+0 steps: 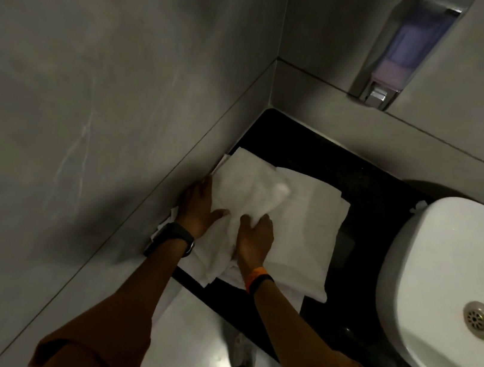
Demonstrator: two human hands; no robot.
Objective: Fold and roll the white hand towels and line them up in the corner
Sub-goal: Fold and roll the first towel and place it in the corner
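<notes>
Several white hand towels lie overlapping on the black counter (366, 202) next to the left wall. The top towel (246, 190) is crumpled, and both hands are on its near part. My left hand (199, 208) lies flat on its left edge by the wall, fingers stretched out. Just to the right, my right hand (256, 235) has its fingers curled into a bunched fold of the same towel. A flatter towel (310, 225) lies underneath to the right. The far corner of the counter (277, 125) is bare.
A white basin (442, 260) with a metal drain (481, 319) stands on the counter at the right. A soap dispenser (402, 50) hangs on the back wall above. Grey walls close the left and back sides. The pale floor (196, 333) shows below the counter's front edge.
</notes>
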